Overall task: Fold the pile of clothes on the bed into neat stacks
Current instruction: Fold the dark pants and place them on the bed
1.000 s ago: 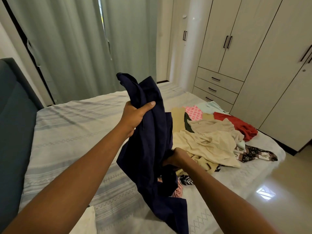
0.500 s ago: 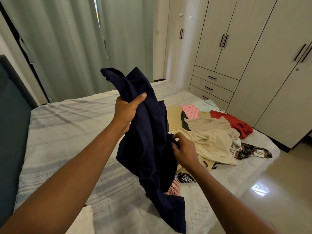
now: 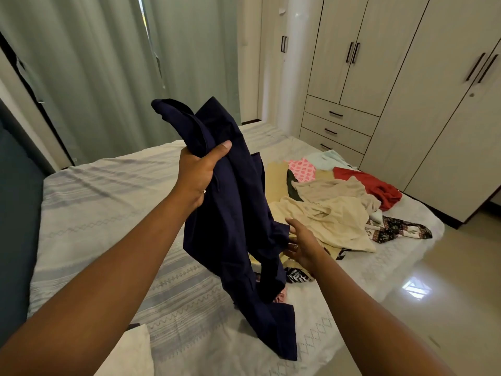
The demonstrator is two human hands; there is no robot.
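A navy garment (image 3: 233,213) hangs bunched above the bed (image 3: 95,218), its lower end trailing onto the sheet. My left hand (image 3: 200,169) grips it near the top, thumb across the cloth. My right hand (image 3: 301,242) is beside the garment's right edge with fingers spread, touching or nearly touching the cloth without holding it. The pile of clothes (image 3: 333,210) lies on the right half of the bed: cream tops, a red piece (image 3: 374,185), a pink patterned piece (image 3: 302,168), a pale blue one and a dark printed one (image 3: 398,229).
The bed has a striped white-grey sheet. A dark headboard (image 3: 16,213) stands at the left, curtains (image 3: 108,71) behind. Wardrobes with drawers (image 3: 339,126) line the right wall. Glossy floor (image 3: 447,294) runs along the bed's right side. A white cloth (image 3: 130,351) lies at the near edge.
My right hand has let go of the navy garment's lower part and opened beside it. The left hand keeps its grip, holding the garment at about the same height.
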